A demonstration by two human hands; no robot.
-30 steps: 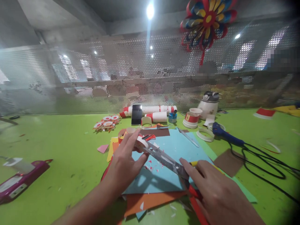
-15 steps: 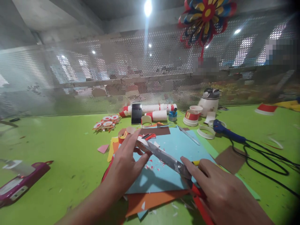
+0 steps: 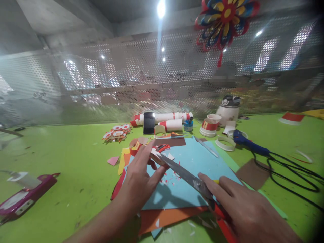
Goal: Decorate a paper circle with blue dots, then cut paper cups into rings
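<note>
Tapered metal scissors point(image 3: 186, 174) now slightly lower

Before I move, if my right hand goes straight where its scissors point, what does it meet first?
Probably the white piece in your left hand; the scissors seem to reach it, though depth is unclear.

I am finding no readable text or numbers; the small yellow label point(image 3: 205, 125) on the red-and-white paper cup point(image 3: 212, 127) is showing marks too blurred to read.
</note>
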